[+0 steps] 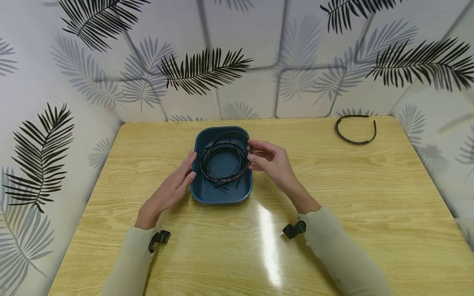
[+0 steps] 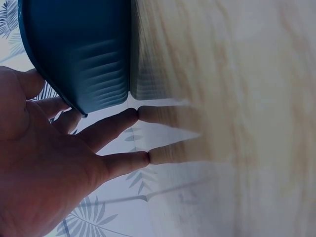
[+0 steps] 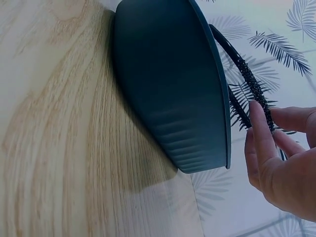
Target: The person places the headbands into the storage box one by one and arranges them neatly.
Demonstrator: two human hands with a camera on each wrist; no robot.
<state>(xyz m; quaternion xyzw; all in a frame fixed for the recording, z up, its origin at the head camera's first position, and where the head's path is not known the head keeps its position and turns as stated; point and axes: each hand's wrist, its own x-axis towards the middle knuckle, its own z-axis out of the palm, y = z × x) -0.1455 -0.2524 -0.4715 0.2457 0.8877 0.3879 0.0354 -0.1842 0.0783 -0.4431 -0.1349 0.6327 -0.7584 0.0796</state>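
Note:
A dark blue plastic basin [image 1: 222,197] stands on the wooden table with several black headbands [image 1: 222,179] lying in it, some of them glittery. My right hand [image 1: 268,160] pinches one beaded black headband [image 3: 253,84] between thumb and fingers at the basin's right rim. In the right wrist view this headband rises above the rim, its ends hidden inside. On the opposite side, my left hand [image 1: 174,185] rests against the basin's left wall with fingers extended; in the left wrist view its fingers [image 2: 111,129] are spread by the basin's rim.
Another black headband [image 1: 355,142] lies alone at the table's back right. The wooden table [image 1: 222,255] meets a wall [image 1: 244,94] covered in leaf-patterned sheeting at its back edge. A strip of glare crosses the tabletop in front of the basin.

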